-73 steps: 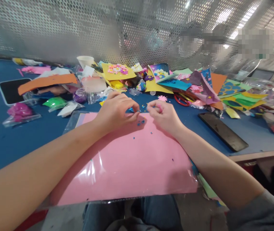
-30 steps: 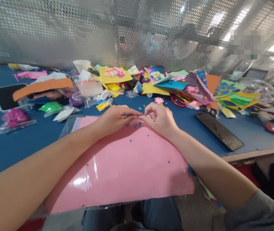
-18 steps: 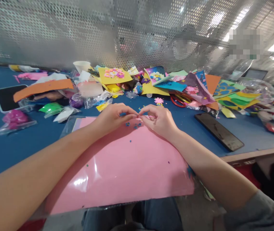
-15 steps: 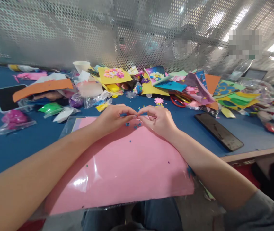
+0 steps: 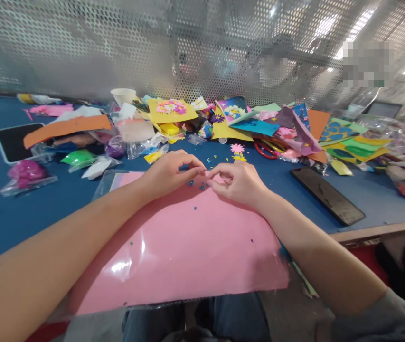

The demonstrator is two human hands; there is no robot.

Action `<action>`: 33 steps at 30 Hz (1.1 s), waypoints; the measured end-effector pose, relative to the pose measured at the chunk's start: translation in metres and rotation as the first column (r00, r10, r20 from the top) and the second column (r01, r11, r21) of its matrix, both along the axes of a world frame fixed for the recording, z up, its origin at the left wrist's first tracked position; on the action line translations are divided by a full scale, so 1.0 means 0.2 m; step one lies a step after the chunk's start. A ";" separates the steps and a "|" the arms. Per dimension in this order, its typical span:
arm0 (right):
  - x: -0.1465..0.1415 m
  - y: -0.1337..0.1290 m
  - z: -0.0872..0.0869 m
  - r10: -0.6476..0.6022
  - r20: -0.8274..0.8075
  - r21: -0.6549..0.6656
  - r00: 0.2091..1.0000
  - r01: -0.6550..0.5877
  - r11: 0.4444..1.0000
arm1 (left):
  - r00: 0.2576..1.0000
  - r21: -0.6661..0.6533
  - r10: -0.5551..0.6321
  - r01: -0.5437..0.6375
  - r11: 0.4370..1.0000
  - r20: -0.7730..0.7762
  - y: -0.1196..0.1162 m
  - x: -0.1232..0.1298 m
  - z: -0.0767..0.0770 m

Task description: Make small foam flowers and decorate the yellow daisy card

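Observation:
Over the far edge of a pink sheet [image 5: 188, 256] in a clear plastic sleeve, my left hand [image 5: 168, 173] and my right hand [image 5: 240, 183] face each other, fingertips a small gap apart. Thumb and forefinger of the left are pinched together; whatever they hold is too small to make out. The right hand's thumb and fingertips are also drawn together, any content hidden. Just below the fingertips lie tiny blue pieces [image 5: 202, 186], some with yellow. One blue bit [image 5: 195, 208] sits nearer me on the pink surface.
Beyond my hands are paper flowers [image 5: 238, 148] and scattered yellow bits. Coloured paper [image 5: 255, 126], red-handled scissors [image 5: 264, 149] and a white cup [image 5: 123, 97] line the back. A dark phone [image 5: 326, 194] lies right; bagged magenta clay [image 5: 27, 173] and another phone [image 5: 17, 141] lie left.
My fingertips, touching before, have come slightly apart, the right hand shifting a little to the right. The whole view has shifted slightly. The blue pieces still lie on the sheet.

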State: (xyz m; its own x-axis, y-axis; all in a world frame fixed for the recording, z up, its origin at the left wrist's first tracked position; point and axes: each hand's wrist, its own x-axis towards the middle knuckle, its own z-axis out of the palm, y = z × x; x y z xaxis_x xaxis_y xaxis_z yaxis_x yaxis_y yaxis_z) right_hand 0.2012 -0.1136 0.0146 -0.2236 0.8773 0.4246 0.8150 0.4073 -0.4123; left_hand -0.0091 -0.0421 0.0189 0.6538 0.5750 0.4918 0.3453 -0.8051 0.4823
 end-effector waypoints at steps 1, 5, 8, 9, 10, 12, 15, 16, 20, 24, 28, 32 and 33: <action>0.00 0.00 -0.01 0.029 0.052 -0.004 0.998 -0.029 1.000 | 1.000 0.017 -0.005 0.005 1.000 -0.006 0.00 0.00 0.00; 0.01 0.00 -0.03 0.117 0.200 -0.010 0.973 -0.117 0.993 | 0.997 0.074 -0.055 0.059 0.996 -0.051 0.01 -0.01 -0.01; 0.00 0.01 -0.03 0.090 0.237 -0.038 0.967 -0.084 0.996 | 0.993 0.103 -0.063 0.073 0.992 -0.095 0.01 -0.01 -0.01; 0.00 0.01 -0.03 0.078 0.242 -0.044 0.967 -0.069 0.997 | 0.992 0.107 -0.066 0.078 0.991 -0.111 0.01 -0.01 -0.01; 0.00 0.02 -0.04 0.070 0.246 -0.043 0.967 -0.061 0.997 | 0.989 0.110 -0.072 0.086 0.990 -0.126 0.01 -0.01 -0.01; 0.00 0.02 -0.04 0.067 0.255 -0.021 0.965 -0.064 0.998 | 0.985 0.121 -0.087 0.105 0.987 -0.147 0.01 -0.01 -0.01; 0.00 0.02 -0.05 0.077 0.268 0.004 0.960 -0.080 0.997 | 0.982 0.142 -0.105 0.128 0.982 -0.155 0.01 -0.01 -0.02; 0.00 0.02 -0.05 0.076 0.270 -0.002 0.960 -0.079 0.997 | 0.982 0.147 -0.108 0.131 0.980 -0.156 0.01 -0.01 -0.02; -0.01 0.02 -0.04 0.048 0.270 -0.050 0.962 -0.036 0.998 | 0.982 0.152 -0.106 0.129 0.980 -0.155 0.02 -0.01 -0.02; -0.02 0.01 -0.03 0.019 0.251 -0.064 0.968 -0.003 0.998 | 0.982 0.151 -0.120 0.142 0.978 -0.147 0.02 -0.02 -0.03; -0.01 0.02 -0.04 0.042 0.253 -0.035 0.967 -0.034 0.999 | 0.982 0.139 -0.112 0.134 0.981 -0.155 0.02 -0.01 -0.02; 0.00 0.02 -0.06 0.056 0.285 -0.020 0.957 -0.052 0.998 | 0.982 0.140 -0.105 0.127 0.982 -0.158 0.02 -0.01 -0.02; 0.00 0.02 -0.07 0.055 0.285 -0.019 0.957 -0.052 0.998 | 0.982 0.142 -0.104 0.127 0.982 -0.158 0.02 -0.01 -0.02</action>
